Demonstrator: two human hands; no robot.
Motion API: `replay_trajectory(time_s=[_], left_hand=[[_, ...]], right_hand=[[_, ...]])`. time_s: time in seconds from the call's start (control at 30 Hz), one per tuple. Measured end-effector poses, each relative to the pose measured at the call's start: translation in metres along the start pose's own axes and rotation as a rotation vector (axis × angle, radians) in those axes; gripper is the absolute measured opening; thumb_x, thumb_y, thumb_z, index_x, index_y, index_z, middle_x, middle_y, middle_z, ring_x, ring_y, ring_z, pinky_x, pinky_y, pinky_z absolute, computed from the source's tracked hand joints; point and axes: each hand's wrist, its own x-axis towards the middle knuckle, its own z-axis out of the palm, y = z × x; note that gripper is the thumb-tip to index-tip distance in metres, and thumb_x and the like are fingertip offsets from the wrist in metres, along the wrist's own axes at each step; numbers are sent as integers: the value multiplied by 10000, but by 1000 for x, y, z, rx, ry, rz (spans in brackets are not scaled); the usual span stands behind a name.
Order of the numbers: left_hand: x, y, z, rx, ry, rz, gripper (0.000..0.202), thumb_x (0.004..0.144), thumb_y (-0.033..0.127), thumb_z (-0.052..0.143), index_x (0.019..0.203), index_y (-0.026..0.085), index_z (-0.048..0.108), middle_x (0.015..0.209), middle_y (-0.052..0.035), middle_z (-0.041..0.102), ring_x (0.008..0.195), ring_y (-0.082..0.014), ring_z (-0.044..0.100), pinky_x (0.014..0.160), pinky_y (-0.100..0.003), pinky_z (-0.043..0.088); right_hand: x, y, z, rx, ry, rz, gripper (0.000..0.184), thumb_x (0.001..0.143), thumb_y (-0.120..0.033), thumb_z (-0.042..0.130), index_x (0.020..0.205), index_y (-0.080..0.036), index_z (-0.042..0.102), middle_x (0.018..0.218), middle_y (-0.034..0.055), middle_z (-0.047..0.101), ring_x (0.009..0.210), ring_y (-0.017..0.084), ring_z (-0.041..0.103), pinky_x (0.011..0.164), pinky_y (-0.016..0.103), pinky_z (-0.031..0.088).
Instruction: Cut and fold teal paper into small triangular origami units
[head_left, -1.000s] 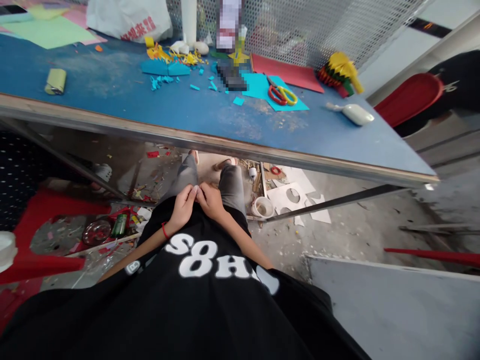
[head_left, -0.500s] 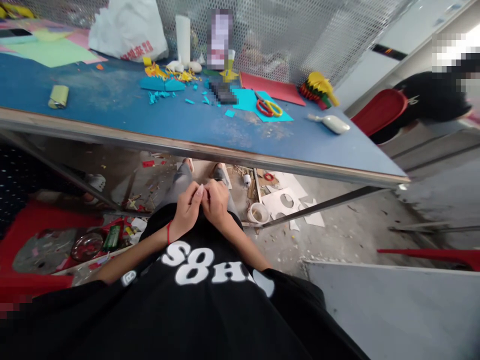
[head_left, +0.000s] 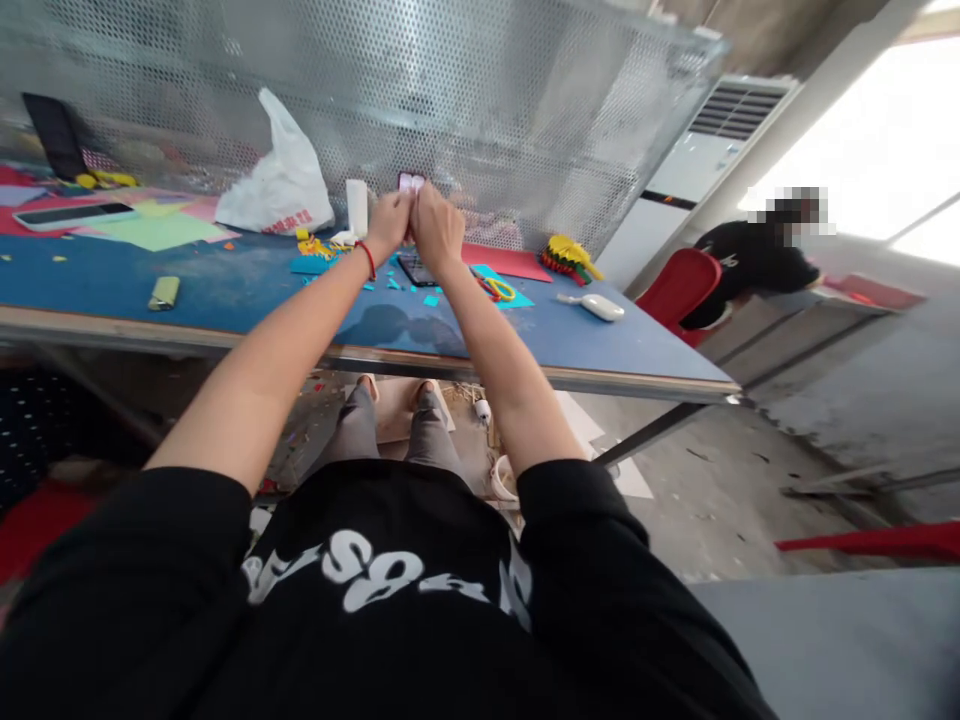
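Both arms stretch forward over the blue table point(head_left: 255, 290). My left hand point(head_left: 391, 220), with a red string at the wrist, is closed, its fingers curled in. Pressed against it is my right hand point(head_left: 439, 230), also closed. Whatever they may hold is hidden by the fingers. Directly behind them a phone point(head_left: 411, 182) stands upright, partly covered. Below my hands lie a dark phone-like object point(head_left: 415, 268) and small blue paper scraps point(head_left: 431, 300). Scissors with red and yellow handles point(head_left: 495, 287) rest just right of my right forearm.
A white plastic bag point(head_left: 281, 185), coloured paper sheets point(head_left: 169, 228) and a lighter point(head_left: 164, 293) are on the left. To the right are a yellow paper craft point(head_left: 566, 255) and a white bottle point(head_left: 600, 307). Mesh point(head_left: 487, 110) backs the table. A person point(head_left: 757, 260) sits farther right.
Both hands have risen from in front of my lap and reached forward above the table, still together and closed. The view has tilted up, showing more of the mesh and the seated person.
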Motion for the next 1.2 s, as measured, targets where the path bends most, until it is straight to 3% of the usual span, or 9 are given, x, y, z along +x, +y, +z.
replay_trajectory(time_s=[0.1,0.17,0.3,0.6,0.73,0.87,0.97,1.1,1.2], left_hand=[[-2,-40,-2,82,-116,-108,384,1059,403,707,1345,152,653,1321,-119,676,1135,-258,703,970,-463,645],[-8,-66,-6,113,-179,-145,384,1059,401,706,1348,153,653,1325,-120,675,1139,-259,702,973,-465,645],[-6,-93,-8,139,-238,-204,345,1064,398,701,1297,145,671,1255,-106,698,1070,-234,715,927,-428,655],[2,-92,-2,20,-221,-200,303,1080,403,678,1208,129,691,1136,-82,719,965,-198,723,854,-373,657],[-4,-86,-6,-52,-216,-196,312,1097,427,648,1142,123,704,1041,-62,732,881,-172,723,819,-348,652],[-6,-88,-8,-53,-234,-244,304,1097,407,648,1193,122,697,1106,-73,722,942,-191,726,844,-361,654],[-6,-92,-7,-49,-226,-274,327,1127,423,583,1169,120,699,1064,-66,720,918,-180,723,835,-351,646],[-3,-98,-7,-37,-238,-295,345,1097,463,638,1068,124,698,947,-38,713,790,-151,688,766,-321,625],[-1,-103,-7,-25,-234,-249,365,1133,429,560,1007,115,699,918,-43,697,792,-152,688,757,-307,610]], right_hand=[[-8,31,34,20,60,72,215,1121,-323,558,1029,-142,630,955,33,663,881,171,668,872,351,535],[-14,54,47,35,98,112,252,1147,-284,464,1030,-140,634,941,50,665,879,187,668,879,375,534],[-13,85,57,52,92,176,240,1128,-340,537,1093,-139,663,1012,49,689,953,199,685,948,418,561],[-8,82,81,60,-115,26,330,1065,-441,669,1218,-150,694,1193,82,719,1086,225,711,976,447,612],[-8,84,83,50,-154,-16,276,1147,-375,514,1133,-145,665,1106,75,709,1037,194,674,999,429,547],[-8,88,84,72,-183,-48,343,1187,-317,352,949,-226,580,1017,84,657,1057,215,621,968,371,456],[-8,90,85,92,-195,-57,356,1179,-314,353,877,-250,530,965,72,636,1015,218,607,926,351,457],[-6,92,88,126,-200,-64,352,1171,-322,362,855,-254,500,969,69,635,1013,218,600,920,348,468],[-5,95,92,162,-194,-58,354,1167,-313,374,833,-255,474,974,74,627,1021,226,599,932,358,462]])
